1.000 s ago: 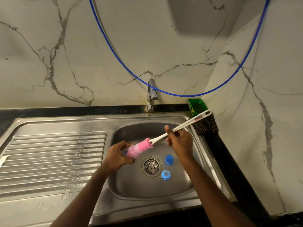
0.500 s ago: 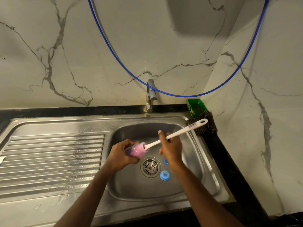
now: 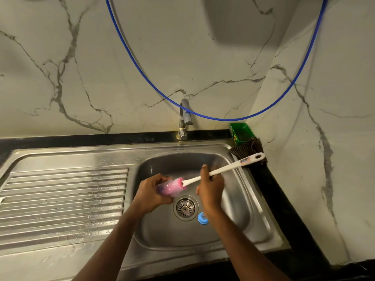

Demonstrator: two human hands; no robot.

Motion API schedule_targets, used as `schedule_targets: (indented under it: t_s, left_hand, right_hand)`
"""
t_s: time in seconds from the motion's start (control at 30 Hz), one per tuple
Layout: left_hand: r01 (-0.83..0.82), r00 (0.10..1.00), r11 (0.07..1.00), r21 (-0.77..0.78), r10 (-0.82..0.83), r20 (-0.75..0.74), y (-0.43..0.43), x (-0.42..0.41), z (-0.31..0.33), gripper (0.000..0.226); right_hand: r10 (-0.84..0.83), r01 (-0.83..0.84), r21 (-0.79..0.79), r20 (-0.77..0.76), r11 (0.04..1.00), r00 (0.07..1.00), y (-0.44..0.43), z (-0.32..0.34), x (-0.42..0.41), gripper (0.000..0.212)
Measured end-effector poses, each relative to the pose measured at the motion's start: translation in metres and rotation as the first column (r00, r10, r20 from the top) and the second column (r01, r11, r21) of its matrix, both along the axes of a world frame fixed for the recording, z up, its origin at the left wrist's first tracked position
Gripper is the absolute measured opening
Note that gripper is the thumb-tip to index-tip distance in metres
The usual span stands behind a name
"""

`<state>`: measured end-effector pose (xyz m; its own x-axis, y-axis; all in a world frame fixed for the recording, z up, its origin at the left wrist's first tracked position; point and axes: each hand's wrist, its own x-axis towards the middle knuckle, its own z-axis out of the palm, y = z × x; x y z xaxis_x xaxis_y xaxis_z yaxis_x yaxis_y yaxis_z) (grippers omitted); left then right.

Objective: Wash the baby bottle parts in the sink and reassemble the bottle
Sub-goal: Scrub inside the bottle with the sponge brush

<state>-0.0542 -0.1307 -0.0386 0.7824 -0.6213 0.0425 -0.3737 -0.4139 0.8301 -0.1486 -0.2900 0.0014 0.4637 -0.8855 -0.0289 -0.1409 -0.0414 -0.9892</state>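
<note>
Bottle (image 3: 165,189), gripped by the left hand (image 3: 149,194) above the sink (image 3: 243,199), left of the drain (image 3: 184,207); brush (image 3: 233,165) handle gripped by the right hand (image 3: 211,188). If the sponge (image 3: 179,182) is forced in, the bottle may be knocked loose and dropped.

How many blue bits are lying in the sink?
1. A blue part lies by the drain, partly behind the wrist of the right hand. That arm could hide another.
</note>
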Motion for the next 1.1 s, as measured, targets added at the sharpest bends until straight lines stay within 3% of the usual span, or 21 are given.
schedule_targets:
  t_s: [0.1, 0.23, 0.33, 0.4, 0.47, 0.53, 0.57, 0.6, 0.67, 0.7, 0.73, 0.77, 0.83, 1.0, 1.1]
  left_hand:
    - [0.017, 1.0, 1.0, -0.002, -0.017, 0.006, -0.001, 0.002, 0.001, 0.053]
    - [-0.017, 1.0, 1.0, 0.005, 0.017, 0.005, 0.004, 0.003, 0.002, 0.055]
    - [0.015, 1.0, 1.0, 0.014, -0.015, 0.01, -0.006, 0.001, 0.009, 0.054]
    - [0.014, 1.0, 1.0, 0.024, -0.014, 0.008, -0.002, 0.004, 0.007, 0.054]
    - [-0.021, 1.0, 0.998, 0.065, 0.02, 0.016, 0.006, 0.006, 0.003, 0.055]
    - [-0.055, 0.998, 0.993, 0.107, 0.051, 0.035, 0.01, 0.007, -0.001, 0.056]
    - [-0.057, 0.998, 0.99, 0.126, 0.051, 0.044, 0.009, 0.006, -0.001, 0.058]
    - [-0.05, 0.997, 0.988, 0.143, 0.043, 0.057, 0.008, 0.006, 0.0, 0.06]
    - [-0.021, 0.997, 0.987, 0.156, 0.008, 0.081, 0.004, 0.005, 0.003, 0.064]
    - [-0.007, 0.995, 0.988, 0.156, -0.008, 0.096, 0.002, 0.004, 0.005, 0.064]
    - [0.004, 0.993, 0.988, 0.156, -0.021, 0.114, 0.0, 0.004, 0.007, 0.064]
    - [0.012, 0.991, 0.987, 0.157, -0.032, 0.129, -0.002, 0.003, 0.008, 0.063]
    - [0.015, 0.988, 0.987, 0.163, -0.04, 0.151, -0.001, 0.005, 0.007, 0.063]
    - [-0.012, 0.977, 0.97, 0.243, -0.041, 0.211, 0.015, 0.019, 0.0, 0.057]
    - [0.013, 0.971, 0.947, 0.32, -0.089, 0.223, 0.016, 0.024, -0.001, 0.06]
  right_hand:
    - [0.119, -0.12, -0.01, -0.07, 0.993, 0.99, -0.005, 0.008, -0.003, 0.042]
    - [-0.059, 0.059, -0.016, 0.032, 0.998, 0.998, -0.014, 0.011, -0.003, 0.038]
    - [0.021, -0.022, 0.078, 0.015, 0.997, 1.0, 0.007, 0.002, 0.0, 0.041]
    - [0.185, -0.167, 0.17, -0.098, 0.971, 0.978, 0.0, 0.009, -0.004, 0.046]
    - [0.362, -0.325, 0.173, -0.272, 0.93, 0.892, -0.01, 0.016, -0.012, 0.054]
    - [0.414, -0.459, 0.019, -0.467, 0.888, 0.781, -0.009, 0.017, -0.019, 0.055]
    - [0.341, -0.489, -0.145, -0.549, 0.86, 0.763, -0.005, 0.015, -0.021, 0.052]
    - [0.225, -0.487, -0.361, -0.57, 0.795, 0.79, 0.0, 0.013, -0.022, 0.046]
    - [0.044, -0.475, -0.741, -0.518, 0.475, 0.854, 0.002, 0.009, -0.017, 0.027]
    - [0.015, -0.527, -0.793, -0.55, 0.306, 0.835, 0.002, 0.01, -0.011, 0.018]
    - [0.028, -0.626, -0.754, -0.634, 0.2, 0.772, 0.001, 0.008, -0.006, 0.015]
    - [0.064, -0.722, -0.667, -0.725, 0.183, 0.686, 0.0, 0.006, -0.002, 0.017]
    - [0.146, -0.82, -0.508, -0.82, 0.262, 0.554, -0.005, 0.004, 0.001, 0.021]
    - [0.163, -0.745, -0.542, -0.755, 0.389, 0.635, -0.027, 0.007, -0.016, 0.017]
    - [0.115, -0.742, -0.496, -0.792, 0.45, 0.599, -0.031, 0.007, -0.028, 0.015]
